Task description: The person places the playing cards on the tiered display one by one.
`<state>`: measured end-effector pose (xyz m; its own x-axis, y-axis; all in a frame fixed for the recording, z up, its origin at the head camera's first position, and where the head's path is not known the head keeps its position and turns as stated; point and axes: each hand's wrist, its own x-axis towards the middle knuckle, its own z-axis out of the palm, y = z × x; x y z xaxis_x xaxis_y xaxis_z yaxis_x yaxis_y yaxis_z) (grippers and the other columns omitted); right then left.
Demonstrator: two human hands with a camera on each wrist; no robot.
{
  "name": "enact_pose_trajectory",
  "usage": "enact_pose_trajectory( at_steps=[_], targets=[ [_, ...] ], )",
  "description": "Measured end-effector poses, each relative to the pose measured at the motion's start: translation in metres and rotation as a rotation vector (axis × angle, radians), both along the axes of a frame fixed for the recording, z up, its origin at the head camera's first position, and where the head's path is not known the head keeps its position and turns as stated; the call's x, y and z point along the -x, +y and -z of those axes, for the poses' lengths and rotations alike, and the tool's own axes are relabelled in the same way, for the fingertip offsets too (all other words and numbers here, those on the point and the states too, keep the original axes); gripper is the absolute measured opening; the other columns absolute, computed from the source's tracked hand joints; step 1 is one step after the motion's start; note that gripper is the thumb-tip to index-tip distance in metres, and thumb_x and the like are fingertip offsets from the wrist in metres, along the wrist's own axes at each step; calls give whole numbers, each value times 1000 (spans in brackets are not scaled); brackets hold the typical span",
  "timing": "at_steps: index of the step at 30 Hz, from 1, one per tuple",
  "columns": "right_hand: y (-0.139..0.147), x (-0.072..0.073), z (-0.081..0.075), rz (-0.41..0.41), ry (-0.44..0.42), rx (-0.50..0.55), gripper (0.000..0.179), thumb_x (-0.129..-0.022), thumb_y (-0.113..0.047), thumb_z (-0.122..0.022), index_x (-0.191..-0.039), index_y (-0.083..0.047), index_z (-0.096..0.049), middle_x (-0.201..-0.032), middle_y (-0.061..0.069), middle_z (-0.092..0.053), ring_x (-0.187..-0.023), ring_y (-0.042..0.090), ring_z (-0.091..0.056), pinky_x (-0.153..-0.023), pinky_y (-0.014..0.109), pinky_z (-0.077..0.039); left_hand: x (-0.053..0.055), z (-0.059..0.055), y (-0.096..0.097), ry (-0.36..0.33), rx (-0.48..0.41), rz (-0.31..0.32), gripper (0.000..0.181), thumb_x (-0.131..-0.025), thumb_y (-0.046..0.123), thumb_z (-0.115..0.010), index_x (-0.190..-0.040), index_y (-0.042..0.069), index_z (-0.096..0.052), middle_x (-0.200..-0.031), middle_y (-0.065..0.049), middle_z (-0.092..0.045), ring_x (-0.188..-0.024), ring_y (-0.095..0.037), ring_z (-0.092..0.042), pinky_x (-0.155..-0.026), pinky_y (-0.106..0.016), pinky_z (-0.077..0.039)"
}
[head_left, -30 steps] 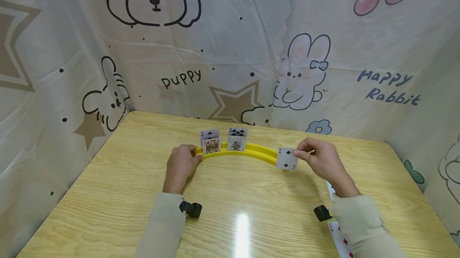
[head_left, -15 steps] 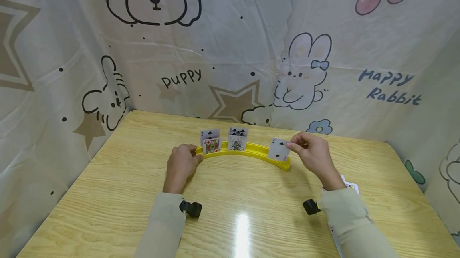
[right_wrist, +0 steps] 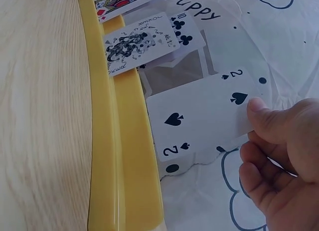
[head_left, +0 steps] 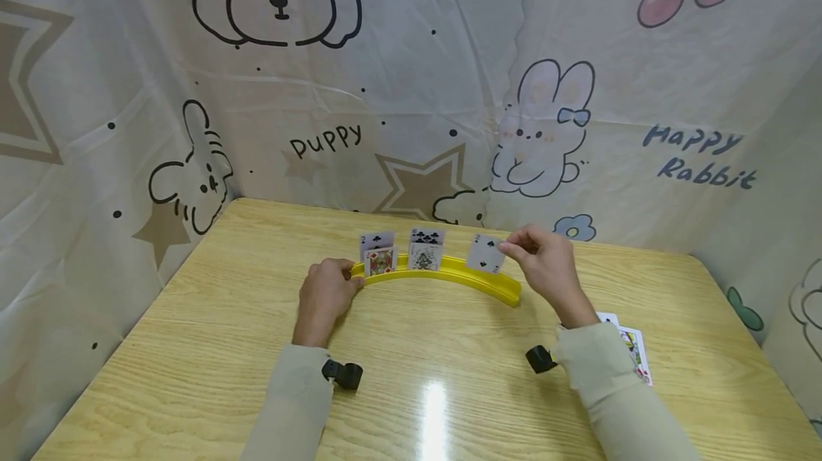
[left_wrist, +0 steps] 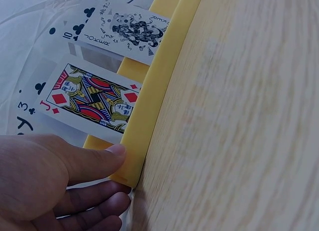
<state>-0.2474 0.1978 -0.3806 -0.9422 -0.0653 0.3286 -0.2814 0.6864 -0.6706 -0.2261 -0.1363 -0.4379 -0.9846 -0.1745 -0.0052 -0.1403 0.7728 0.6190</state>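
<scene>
A curved yellow card holder (head_left: 472,280) stands on the table. My left hand (head_left: 327,297) pinches its left end, thumb on the front wall. Between the thumb and fingers of my right hand (head_left: 546,261) is the two of spades (right_wrist: 199,116), held by its upper corner at the rear of the holder's right part; whether its lower edge sits in a slot I cannot tell. The jack of diamonds (left_wrist: 92,99) and a joker (left_wrist: 129,34) stand in the front row. Behind them are a three of clubs (left_wrist: 37,104) and a ten of clubs (right_wrist: 189,36), both partly covered.
Loose playing cards (head_left: 636,350) lie on the wooden table (head_left: 398,354) at the right, partly under my right forearm. A printed cloth (head_left: 308,90) hangs behind the table's back edge.
My right hand has carried the two of spades left and back, from the holder's right end to behind its right part. My left hand has stayed on the left end.
</scene>
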Motion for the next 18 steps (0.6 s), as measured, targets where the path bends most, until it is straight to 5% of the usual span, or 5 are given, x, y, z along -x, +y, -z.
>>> enact_pose_trajectory(
  at_steps=[18],
  targets=[
    [-17, 10, -3, -25, 40, 34, 13, -91, -18, -75, -88, -6, -70, -84, 6, -68, -71, 23, -55, -62, 33, -47, 0, -1, 0, -7, -10, -2, 35, -89, 22, -78, -119, 3, -73, -105, -12, -72, -95, -28, -66, -78, -46, -51]
  ],
)
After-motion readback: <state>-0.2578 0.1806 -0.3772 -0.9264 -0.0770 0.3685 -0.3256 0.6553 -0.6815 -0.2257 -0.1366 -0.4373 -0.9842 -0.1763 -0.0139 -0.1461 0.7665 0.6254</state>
